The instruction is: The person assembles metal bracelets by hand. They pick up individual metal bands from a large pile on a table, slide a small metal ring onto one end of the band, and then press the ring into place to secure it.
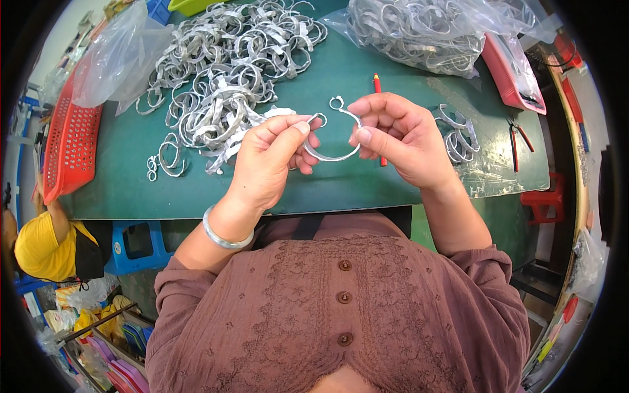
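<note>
Both hands hold one open silver-coloured metal bangle (334, 158) above the near part of the green table. My left hand (268, 154) pinches its left end between thumb and fingers, beside a small curled tip. My right hand (403, 137) grips the right side; the bangle's other end rises free there with a small loop. A large heap of similar bangles (226, 98) lies beyond my left hand. A few more bangles (462, 141) rest right of my right hand. A red pencil-like stick (377, 84) lies partly hidden behind the right hand.
Red-handled pliers (515, 147) lie at the right of the green table (314, 196). A clear bag of bangles (419, 33) stands at the back, near a pink tray (514, 75). A red basket (72, 144) is at the left edge. A person in yellow (46, 245) is at far left.
</note>
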The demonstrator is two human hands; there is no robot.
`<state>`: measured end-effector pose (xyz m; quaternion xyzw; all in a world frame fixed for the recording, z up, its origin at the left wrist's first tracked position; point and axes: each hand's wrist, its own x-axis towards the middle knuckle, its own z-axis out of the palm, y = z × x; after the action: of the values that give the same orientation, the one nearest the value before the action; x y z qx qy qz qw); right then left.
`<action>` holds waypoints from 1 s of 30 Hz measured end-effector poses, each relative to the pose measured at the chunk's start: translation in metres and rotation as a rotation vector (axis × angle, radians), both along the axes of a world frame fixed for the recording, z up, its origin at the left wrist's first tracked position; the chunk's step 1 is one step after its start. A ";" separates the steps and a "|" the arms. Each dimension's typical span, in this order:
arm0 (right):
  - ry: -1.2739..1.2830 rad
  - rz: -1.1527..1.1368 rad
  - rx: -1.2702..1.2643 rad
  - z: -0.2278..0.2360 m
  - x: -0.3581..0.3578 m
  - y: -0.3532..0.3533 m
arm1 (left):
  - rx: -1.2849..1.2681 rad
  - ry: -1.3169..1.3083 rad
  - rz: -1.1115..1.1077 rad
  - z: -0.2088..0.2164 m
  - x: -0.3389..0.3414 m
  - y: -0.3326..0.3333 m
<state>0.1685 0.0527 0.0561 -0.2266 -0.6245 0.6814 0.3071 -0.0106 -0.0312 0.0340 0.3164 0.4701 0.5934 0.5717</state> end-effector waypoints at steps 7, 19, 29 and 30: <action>-0.042 -0.003 -0.039 0.002 0.000 0.002 | -0.009 -0.011 -0.002 0.000 0.000 0.000; -0.039 -0.054 -0.112 -0.005 -0.001 0.008 | 0.022 -0.125 -0.083 0.002 -0.004 -0.004; -0.030 -0.036 -0.109 -0.010 -0.001 0.010 | 0.042 -0.036 -0.061 0.003 -0.003 -0.005; -0.030 -0.036 -0.108 -0.011 -0.002 0.010 | 0.056 -0.020 -0.060 0.003 -0.002 -0.006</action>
<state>0.1670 0.0624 0.0452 -0.2641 -0.5874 0.7049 0.2972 -0.0130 -0.0367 0.0371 0.3403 0.4379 0.5919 0.5849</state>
